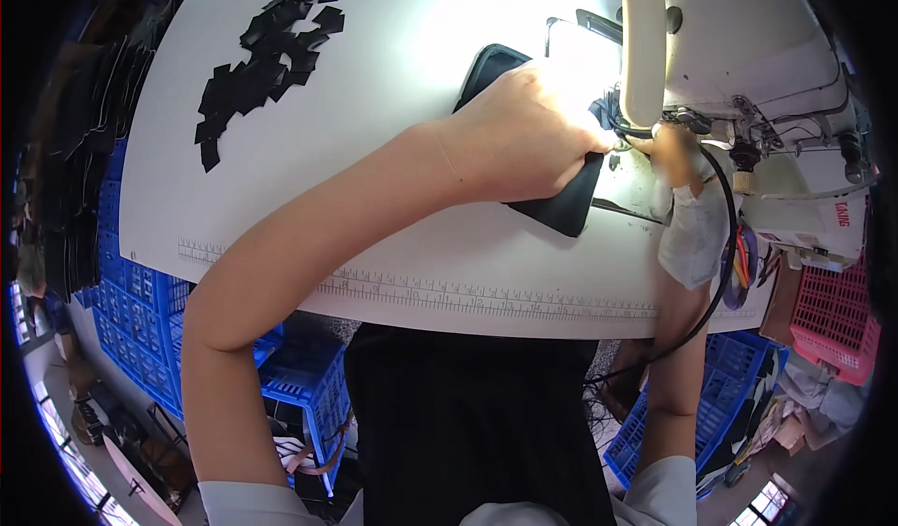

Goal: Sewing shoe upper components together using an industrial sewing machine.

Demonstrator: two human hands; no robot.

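- A white surface [421,245] is filling the workroom view, ruled markings running along its near edge, perhaps for quick measuring.
- Below that edge, one blue crate [304,381] is standing at left and another blue crate [725,386] at right, likely keeping goods within reach.
- A black piece [561,206] is lying beneath the left hand [524,133], beside the sewing machine [748,40]. The hand's fingers are curling down toward the machine, probably steadying the piece; glare is hiding whether they are gripping.
- The right hand [675,157], white cloth [697,236] wrapping its wrist, is hovering close by the machine; blur is obscuring its fingers, so their state cannot be told.
- Farther off, black cut pieces [253,77] are lying in an overlapping trail, seemingly set clear of the left arm.
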